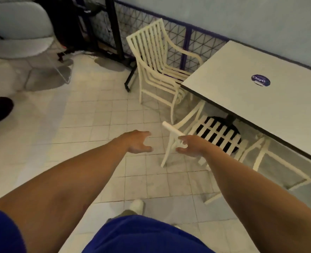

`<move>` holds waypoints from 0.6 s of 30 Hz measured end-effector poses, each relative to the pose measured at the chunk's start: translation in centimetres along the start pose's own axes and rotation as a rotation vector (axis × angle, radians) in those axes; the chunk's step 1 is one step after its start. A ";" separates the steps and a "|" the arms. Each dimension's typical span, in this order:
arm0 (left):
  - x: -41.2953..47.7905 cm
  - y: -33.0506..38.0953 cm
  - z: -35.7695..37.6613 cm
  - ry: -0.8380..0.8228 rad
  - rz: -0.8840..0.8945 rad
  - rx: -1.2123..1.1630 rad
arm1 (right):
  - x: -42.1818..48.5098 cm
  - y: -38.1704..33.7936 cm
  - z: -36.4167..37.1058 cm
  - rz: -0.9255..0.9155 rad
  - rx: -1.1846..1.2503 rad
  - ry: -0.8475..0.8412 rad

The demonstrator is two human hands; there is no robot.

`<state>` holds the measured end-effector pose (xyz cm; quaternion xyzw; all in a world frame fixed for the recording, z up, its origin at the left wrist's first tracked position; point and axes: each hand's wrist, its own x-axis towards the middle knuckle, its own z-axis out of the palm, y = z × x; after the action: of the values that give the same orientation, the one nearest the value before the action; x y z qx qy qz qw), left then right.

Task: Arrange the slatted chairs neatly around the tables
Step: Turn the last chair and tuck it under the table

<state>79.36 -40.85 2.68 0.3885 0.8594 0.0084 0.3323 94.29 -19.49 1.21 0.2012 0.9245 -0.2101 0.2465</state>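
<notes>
A white square table (242, 92) with a round blue sticker stands at the right on a black pedestal. A cream slatted armchair (156, 57) sits at its far left side, facing the table. A second slatted chair (218, 136) is pushed under the near edge, its backrest top rail jutting toward me. My right hand (189, 146) hovers at that rail with fingers spread, touching or just off it. My left hand (138, 141) is open in the air to the left of the chair, holding nothing.
A third cream chair frame (267, 161) shows at the right under the table edge. A black metal stand (114, 33) and a mesh railing run along the back wall. A pale round chair (21, 30) stands at the far left. Tiled floor spreads in the middle.
</notes>
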 end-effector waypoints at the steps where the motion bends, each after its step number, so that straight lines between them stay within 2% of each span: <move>1: -1.0 -1.5 0.4 0.011 -0.041 -0.031 | 0.8 -1.7 0.0 -0.039 -0.027 -0.022; 8: -5.3 -10.8 2.2 0.069 -0.215 -0.193 | 5.4 -11.8 0.4 -0.276 -0.166 -0.123; 18: -4.7 -24.7 -0.2 0.043 -0.243 -0.266 | 15.1 -24.1 1.2 -0.264 -0.130 -0.170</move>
<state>65.14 -61.16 -1.20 0.2341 0.8983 0.0899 0.3609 71.18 -36.03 -0.91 0.0434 0.9304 -0.1966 0.3064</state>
